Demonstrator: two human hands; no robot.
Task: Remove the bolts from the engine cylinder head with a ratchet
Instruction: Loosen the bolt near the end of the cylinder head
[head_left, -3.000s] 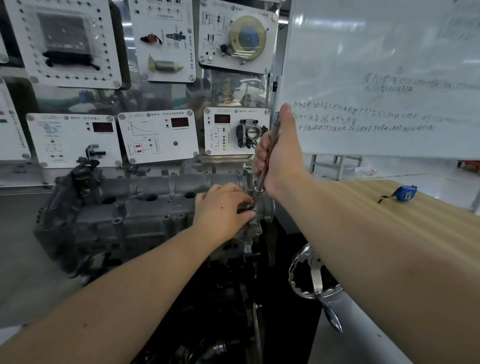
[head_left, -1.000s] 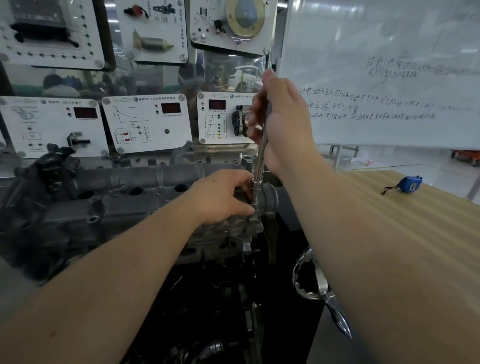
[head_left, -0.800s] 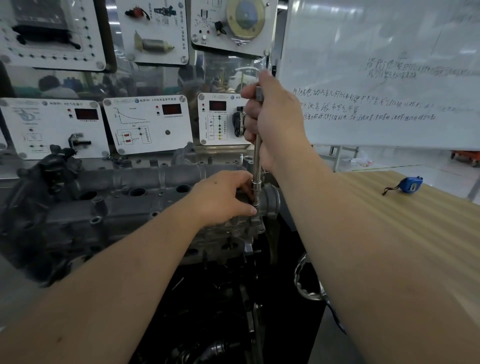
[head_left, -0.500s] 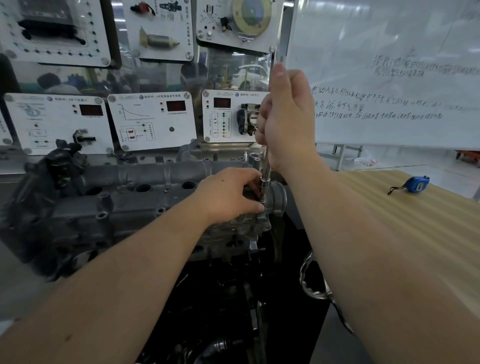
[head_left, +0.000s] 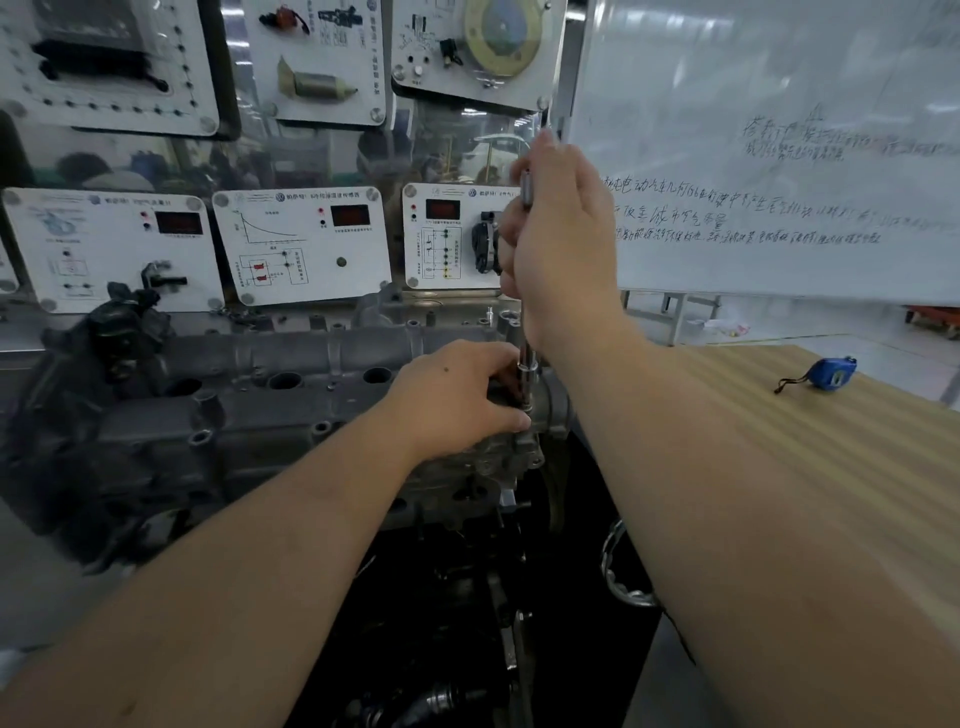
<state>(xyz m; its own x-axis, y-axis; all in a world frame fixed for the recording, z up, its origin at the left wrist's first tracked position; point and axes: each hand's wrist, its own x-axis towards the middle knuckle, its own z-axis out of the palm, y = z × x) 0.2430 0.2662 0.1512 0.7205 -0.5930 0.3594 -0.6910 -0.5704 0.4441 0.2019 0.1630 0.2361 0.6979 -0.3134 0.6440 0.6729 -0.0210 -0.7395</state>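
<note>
Right hand (head_left: 558, 244) fingers wrapped round ratchet (head_left: 527, 291) handle, tool near upright. Left hand (head_left: 457, 397) fingers curled, pinching the socket end just below, on the cylinder head (head_left: 270, 405) right end. Blue tape measure (head_left: 831, 373) on desk (head_left: 779, 467), well right.

A whiteboard (head_left: 779, 156) bearing handwritten lines is being seen at upper right. White panels (head_left: 301, 244) with red displays and diagrams are being shown on the wall behind, with more panels (head_left: 322, 57) mounted above them. A blue tape measure (head_left: 831, 373) is lying on the wooden surface (head_left: 831, 467) at right. A shiny metal ring (head_left: 623, 571) is partly being hidden below that surface's edge.
</note>
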